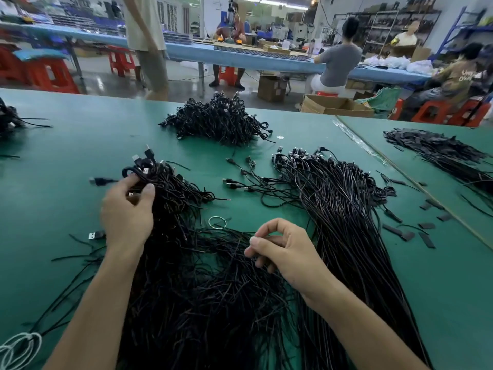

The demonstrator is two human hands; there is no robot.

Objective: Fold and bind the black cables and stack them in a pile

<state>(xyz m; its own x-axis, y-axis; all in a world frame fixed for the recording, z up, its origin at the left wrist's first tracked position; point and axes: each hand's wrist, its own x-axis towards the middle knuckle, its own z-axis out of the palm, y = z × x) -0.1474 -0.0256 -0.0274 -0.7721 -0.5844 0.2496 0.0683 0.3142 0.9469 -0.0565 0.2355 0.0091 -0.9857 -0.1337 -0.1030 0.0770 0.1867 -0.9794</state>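
— What has the left hand (128,212) got?

— Its fingers and thumb are curled round the plug ends of a sheaf of black cables (170,198), up and left of the clear ring (217,222) on the table (80,134). I'd judge it is gathering the heads level so the fold comes out even.

— And the right hand (282,249)?

— Below and right of the ring, thumb and forefinger drawn together over the thin black ties (213,263). Whether a tie sits between them I cannot tell; probably it is picking one for binding.

— Where do finished ones go?

— The bound pile (218,121), well beyond the ring. The straight cables (333,209) lie right of the ring, within easy reach.

— Any boxes?

— An open cardboard box (336,105), far beyond the ring and off the table; its contents are hidden.
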